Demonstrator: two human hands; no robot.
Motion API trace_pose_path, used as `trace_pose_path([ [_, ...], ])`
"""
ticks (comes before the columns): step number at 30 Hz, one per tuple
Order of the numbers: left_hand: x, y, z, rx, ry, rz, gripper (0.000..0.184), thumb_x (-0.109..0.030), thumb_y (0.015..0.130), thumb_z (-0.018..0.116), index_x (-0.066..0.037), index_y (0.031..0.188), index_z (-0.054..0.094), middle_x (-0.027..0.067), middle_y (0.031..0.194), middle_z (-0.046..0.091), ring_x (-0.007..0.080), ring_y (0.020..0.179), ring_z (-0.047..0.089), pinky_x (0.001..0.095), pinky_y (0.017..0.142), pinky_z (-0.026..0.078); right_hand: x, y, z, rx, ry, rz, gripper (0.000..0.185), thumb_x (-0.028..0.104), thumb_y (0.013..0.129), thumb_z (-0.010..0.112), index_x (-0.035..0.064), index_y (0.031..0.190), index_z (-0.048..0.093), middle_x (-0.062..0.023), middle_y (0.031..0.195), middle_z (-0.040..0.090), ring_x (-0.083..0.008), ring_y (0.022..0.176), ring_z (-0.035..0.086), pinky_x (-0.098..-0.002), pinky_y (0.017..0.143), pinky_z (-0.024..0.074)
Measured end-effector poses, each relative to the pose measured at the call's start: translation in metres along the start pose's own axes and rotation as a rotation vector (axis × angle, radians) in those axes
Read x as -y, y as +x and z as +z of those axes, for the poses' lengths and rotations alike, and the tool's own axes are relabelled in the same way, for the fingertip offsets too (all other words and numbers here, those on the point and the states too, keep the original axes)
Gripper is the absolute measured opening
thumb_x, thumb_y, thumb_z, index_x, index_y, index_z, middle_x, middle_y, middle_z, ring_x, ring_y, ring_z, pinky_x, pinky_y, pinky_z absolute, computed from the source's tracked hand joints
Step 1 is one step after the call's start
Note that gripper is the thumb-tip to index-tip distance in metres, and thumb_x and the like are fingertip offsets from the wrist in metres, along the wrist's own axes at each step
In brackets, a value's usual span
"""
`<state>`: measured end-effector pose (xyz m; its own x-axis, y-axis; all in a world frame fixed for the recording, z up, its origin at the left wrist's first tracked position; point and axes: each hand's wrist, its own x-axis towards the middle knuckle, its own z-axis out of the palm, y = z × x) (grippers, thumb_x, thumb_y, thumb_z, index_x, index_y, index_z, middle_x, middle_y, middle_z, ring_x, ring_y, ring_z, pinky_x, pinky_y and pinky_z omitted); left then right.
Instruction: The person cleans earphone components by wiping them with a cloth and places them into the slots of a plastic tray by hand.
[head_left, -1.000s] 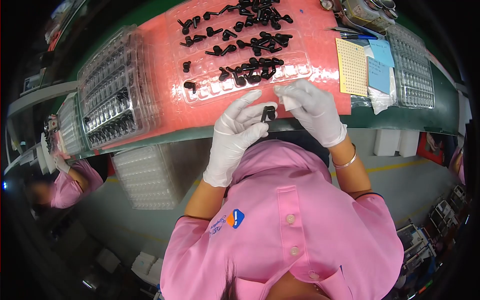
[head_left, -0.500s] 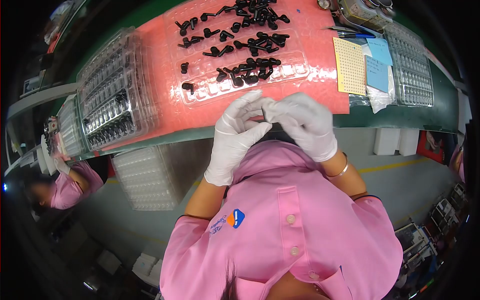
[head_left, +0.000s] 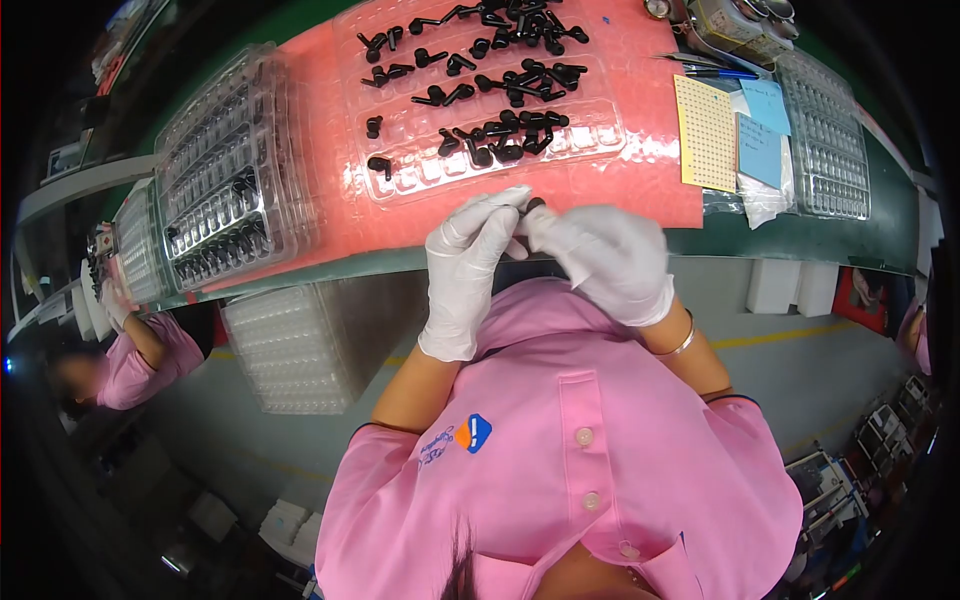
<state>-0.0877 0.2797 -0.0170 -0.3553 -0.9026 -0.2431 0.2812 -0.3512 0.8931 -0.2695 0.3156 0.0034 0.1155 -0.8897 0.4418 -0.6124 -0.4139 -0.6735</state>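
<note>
My left hand point(head_left: 468, 262), in a white glove, pinches a black earbud point(head_left: 534, 205) near the table's front edge. Against the same earbud, my right hand point(head_left: 610, 255) is closed, also gloved; the white cloth seen in it earlier is hidden now. Most of the earbud is covered by the fingers. Just beyond the hands, a clear plastic tray point(head_left: 405, 183) lies on the pink mat point(head_left: 650, 205), with several black earbuds point(head_left: 510, 152) scattered over it in loose rows.
Stacked clear trays point(head_left: 215, 190) with black earbuds stand at left. On the right are a yellow sticker sheet point(head_left: 705, 135), blue notes point(head_left: 760, 150), pens point(head_left: 720, 72) and more trays point(head_left: 822, 145). A co-worker's arm point(head_left: 145, 340) shows at far left.
My right hand has moved left onto the earbud, and its white cloth has gone out of sight. My left fingers have closed further round the earbud. The co-worker's hand has shifted slightly.
</note>
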Motion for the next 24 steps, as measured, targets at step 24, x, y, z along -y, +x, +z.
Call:
trace_pose_path([
  [24,-0.001,-0.004,0.006,-0.110,0.255,0.166,0.026,0.002,0.090,0.065,-0.002,0.115,0.069,0.0074,0.112,0.064,0.0114,0.090,0.064,0.0206,0.066,0.055,-0.012,0.005,0.000,0.077,0.418,0.288,0.023,0.001,0.089,0.064,0.0001,0.111,0.069,-0.0072,0.089,0.065,-0.0130,0.077,0.064,-0.0244,0.071,0.0525],
])
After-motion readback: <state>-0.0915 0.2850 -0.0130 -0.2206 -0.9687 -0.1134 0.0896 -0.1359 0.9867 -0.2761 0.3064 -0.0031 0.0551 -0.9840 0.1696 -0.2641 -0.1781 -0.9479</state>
